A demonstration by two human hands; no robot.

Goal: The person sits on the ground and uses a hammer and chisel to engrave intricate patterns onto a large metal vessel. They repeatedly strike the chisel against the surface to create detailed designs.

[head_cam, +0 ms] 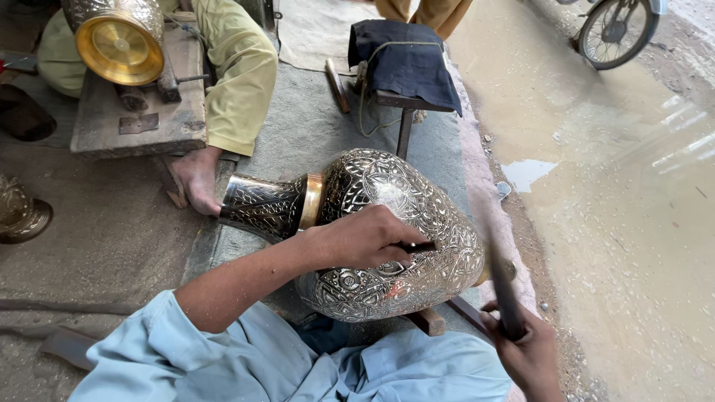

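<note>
On the ground mat point(313, 126), engraved metal vase point(372, 231) lies on its side across a low wooden rest point(426, 320), belly up so the pattern faces the worker. Left hand point(357, 238) rests on the belly, fingers closed around a thin dark chisel point(417, 246), tip on the metal, bracing vase and tool together. Right hand point(530, 353) fist clamped on a hammer point(500, 275), raised; blurred, probably mid-swing. Co-worker's bare foot point(195, 179) near the vase's neck.
</note>
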